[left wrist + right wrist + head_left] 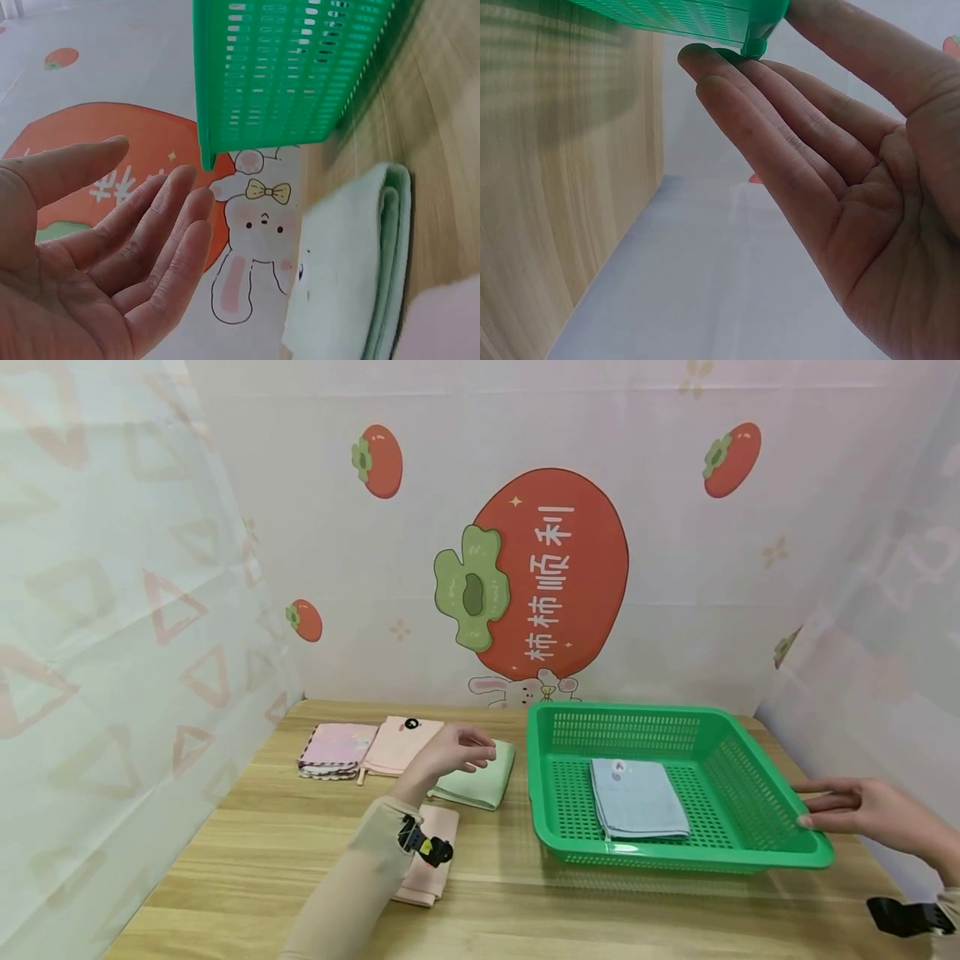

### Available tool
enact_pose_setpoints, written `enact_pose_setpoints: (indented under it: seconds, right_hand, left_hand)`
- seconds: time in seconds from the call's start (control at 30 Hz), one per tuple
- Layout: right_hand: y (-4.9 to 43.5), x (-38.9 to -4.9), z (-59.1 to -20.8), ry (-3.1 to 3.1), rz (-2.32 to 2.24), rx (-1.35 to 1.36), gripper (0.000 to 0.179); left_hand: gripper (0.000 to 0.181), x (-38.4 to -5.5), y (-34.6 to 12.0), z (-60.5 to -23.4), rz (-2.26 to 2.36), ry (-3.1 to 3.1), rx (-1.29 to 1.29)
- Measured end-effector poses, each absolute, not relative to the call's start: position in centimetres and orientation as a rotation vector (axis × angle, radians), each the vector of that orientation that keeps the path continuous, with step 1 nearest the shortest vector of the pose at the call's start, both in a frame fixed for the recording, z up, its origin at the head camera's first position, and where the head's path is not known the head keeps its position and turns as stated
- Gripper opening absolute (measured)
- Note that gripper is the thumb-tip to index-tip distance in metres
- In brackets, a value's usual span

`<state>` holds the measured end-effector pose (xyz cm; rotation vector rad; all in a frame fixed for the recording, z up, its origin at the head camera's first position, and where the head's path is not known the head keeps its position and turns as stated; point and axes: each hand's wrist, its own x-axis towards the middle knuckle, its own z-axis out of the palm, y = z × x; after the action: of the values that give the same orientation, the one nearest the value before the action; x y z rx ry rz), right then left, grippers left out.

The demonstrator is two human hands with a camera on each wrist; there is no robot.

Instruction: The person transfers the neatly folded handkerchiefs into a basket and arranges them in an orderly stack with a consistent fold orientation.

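Observation:
At the right, my right hand [873, 814] grips the corner rim of a green plastic basket [780, 860]. In the right wrist view its thumb lies over the rim and its fingers [772, 150] reach underneath. A folded light-blue towel [641, 802] lies flat inside the basket. My left hand [457, 750] hovers over a folded light-green towel [480, 783], fingers loosely bent and holding nothing. The left wrist view shows this hand [112, 262] apart from both the green towel [337, 262] and the basket [285, 75].
Left of the green towel lie a folded peach towel [397, 747] with a cartoon eye and a purple-pink towel [341, 747] with checked edging. Another folded peach towel [427, 877] is partly covered by my left forearm. Printed cloth walls [660, 610] enclose the wooden table [247, 852].

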<state>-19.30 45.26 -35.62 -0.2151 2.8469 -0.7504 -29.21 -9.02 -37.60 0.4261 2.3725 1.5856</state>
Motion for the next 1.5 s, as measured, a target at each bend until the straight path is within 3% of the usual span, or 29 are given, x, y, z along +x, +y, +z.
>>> enact_pose_setpoints:
  seconds: [1.5]
  right_hand:
    - [45.5, -19.4, -35.7, 2.86, -0.743, -0.198, 0.065]
  left_hand:
    - [0.029, -27.8, -17.3, -40.5, 1.511, 2.519, 0.285]
